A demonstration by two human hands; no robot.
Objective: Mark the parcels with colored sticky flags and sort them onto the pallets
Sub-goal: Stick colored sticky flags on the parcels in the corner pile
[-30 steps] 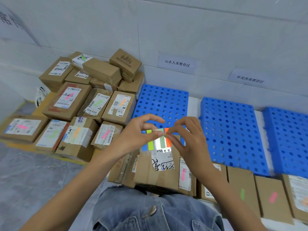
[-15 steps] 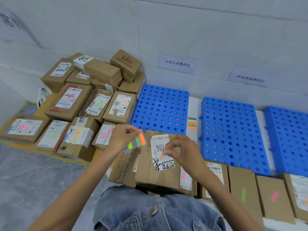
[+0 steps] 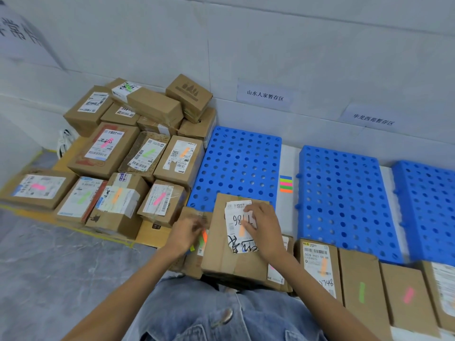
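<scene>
- Right hand [image 3: 264,225] pressed orange flag [image 3: 242,230] onto lap parcel [image 3: 221,257], fingers flat.
- Left hand [image 3: 187,232] gripped flag pad [image 3: 203,238].
- Stacked parcels [image 3: 118,168] mostly flagged; sorting onto blue pallets [image 3: 242,158] looked unstarted.

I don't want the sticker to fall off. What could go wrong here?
Three things might go wrong. The right hand presses the orange flag onto a ragged label, so it may not stick well. The parcel lies on top of other parcels by the person's knees and could slide off. The left hand holds the flag pad with loose flags fanned out, and one might catch on the box.
</scene>
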